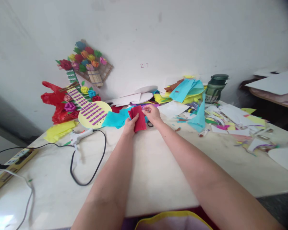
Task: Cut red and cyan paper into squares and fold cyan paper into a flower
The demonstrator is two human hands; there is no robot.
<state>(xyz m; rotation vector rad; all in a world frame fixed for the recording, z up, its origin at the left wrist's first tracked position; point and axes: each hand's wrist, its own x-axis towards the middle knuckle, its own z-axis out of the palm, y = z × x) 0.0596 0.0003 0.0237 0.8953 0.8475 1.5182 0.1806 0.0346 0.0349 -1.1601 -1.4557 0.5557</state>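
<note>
A folded piece of red crepe paper (pixel 140 120) is held up over the middle of the table. My left hand (pixel 129 126) grips its left side, the thumb lying across the front. At the paper's upper right edge, my right hand (pixel 153 114) is closed in a pinch with the fingertips against it. Blue crepe paper (pixel 115 118) lies just left of and behind my left hand. A black loop, like a scissors handle (pixel 150 124), shows beneath my right hand; the rest of it is hidden.
A white glue gun (pixel 80 136) with a looping black cord lies left, near a power strip (pixel 14 166). Behind it stands a yellow paper guitar shape (pixel 95 114) with paper flowers. A green bottle (pixel 216 88) and paper scraps (pixel 235 119) occupy the right side.
</note>
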